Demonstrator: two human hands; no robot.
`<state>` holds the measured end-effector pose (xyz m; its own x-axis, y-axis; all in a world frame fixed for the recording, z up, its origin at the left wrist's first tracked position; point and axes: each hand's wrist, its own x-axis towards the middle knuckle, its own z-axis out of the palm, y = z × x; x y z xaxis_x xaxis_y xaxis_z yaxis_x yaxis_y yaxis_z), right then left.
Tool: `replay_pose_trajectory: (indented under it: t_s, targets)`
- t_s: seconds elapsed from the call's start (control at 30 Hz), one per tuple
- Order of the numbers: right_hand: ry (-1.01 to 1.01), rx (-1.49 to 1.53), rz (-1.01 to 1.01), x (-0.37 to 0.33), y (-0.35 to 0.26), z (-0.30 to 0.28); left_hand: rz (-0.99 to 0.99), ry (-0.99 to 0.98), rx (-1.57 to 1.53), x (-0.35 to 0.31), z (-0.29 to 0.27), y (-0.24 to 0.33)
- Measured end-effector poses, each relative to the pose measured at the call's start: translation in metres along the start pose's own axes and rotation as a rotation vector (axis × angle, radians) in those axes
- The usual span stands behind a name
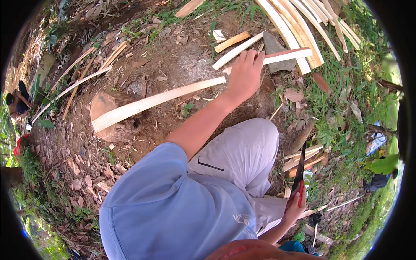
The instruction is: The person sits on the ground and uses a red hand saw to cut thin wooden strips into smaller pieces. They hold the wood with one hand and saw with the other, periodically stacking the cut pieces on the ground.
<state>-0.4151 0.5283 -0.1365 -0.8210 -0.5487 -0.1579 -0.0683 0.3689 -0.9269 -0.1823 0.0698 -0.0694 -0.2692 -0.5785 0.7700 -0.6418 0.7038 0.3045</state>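
Observation:
My left hand [246, 74] is stretched out ahead, its fingers closed round a short pale wooden strip [288, 56]. That strip lies over a flat grey stone [279, 66]. Low at my right side, my right hand [296, 205] grips the red handle of what looks like a hand saw [300, 167]. Its narrow dark blade points forward; no teeth can be made out. A longer wooden slat [160, 102] rests with its near-left end on a cut log [102, 104] and its other end close to my left wrist.
Several long pale slats [294, 28] lie at the far right, past the stone. More thin strips [71, 89] are at the left. Short wood pieces [305, 158] lie beside the blade. Another person [19, 100] sits at the far left. Dry leaves and grass cover the ground around.

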Motion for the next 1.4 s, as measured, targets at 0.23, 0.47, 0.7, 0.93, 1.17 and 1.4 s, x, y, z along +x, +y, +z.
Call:
replay_pose_trajectory:
  t_s: [0.23, 0.47, 0.7, 0.93, 1.17, 1.4]
  targets:
    - [0.069, -0.110, 0.034, -0.008, -0.008, 0.017, -0.086, -0.126, -0.127, 0.044, -0.002, -0.001]
    - [0.094, -0.096, 0.028, 0.000, -0.002, 0.005, 0.101, -0.095, 0.076, 0.158, 0.065, -0.020]
    - [0.133, -0.171, 0.027, -0.008, 0.005, 0.010, 0.169, -0.272, 0.250, 0.158, 0.027, -0.018]
    - [0.118, -0.141, 0.033, -0.010, -0.002, 0.007, -0.182, -1.551, 0.528, 0.070, -0.159, -0.080]
    - [0.037, -0.162, -0.016, 0.010, -0.030, 0.007, -0.453, -1.315, 0.490, -0.067, -0.270, -0.115]
    - [0.041, -0.036, 0.021, 0.021, -0.042, 0.017, -0.338, -0.888, 0.289, -0.042, -0.237, -0.077]
